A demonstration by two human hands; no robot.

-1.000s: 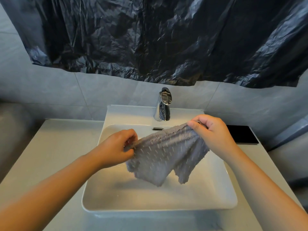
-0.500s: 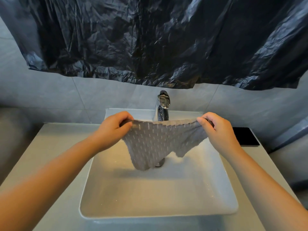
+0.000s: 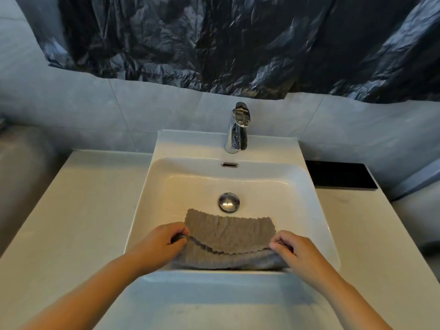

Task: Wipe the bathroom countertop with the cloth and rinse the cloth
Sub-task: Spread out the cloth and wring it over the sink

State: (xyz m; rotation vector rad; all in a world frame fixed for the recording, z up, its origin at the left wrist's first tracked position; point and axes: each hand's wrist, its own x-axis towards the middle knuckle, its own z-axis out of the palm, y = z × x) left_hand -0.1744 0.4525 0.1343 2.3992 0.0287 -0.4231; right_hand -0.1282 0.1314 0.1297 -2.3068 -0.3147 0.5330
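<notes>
A grey textured cloth (image 3: 228, 236) lies folded over inside the white sink basin (image 3: 307, 194), against its near wall. My left hand (image 3: 159, 246) pinches the cloth's left corner. My right hand (image 3: 295, 248) pinches its right corner. The folded flap reaches toward the chrome drain (image 3: 229, 202). A chrome faucet (image 3: 237, 129) stands at the back of the basin, with no water running. The pale countertop (image 3: 71, 222) extends on both sides of the basin.
A black flat object (image 3: 340, 175) lies on the countertop at the back right. Crumpled black plastic sheeting (image 3: 238, 39) covers the wall above the grey tiles. An overflow slot (image 3: 229, 165) sits below the faucet.
Both hands have lowered the cloth from up near the faucet down into the near part of the basin, where it now lies folded. The camera has tilted downward.
</notes>
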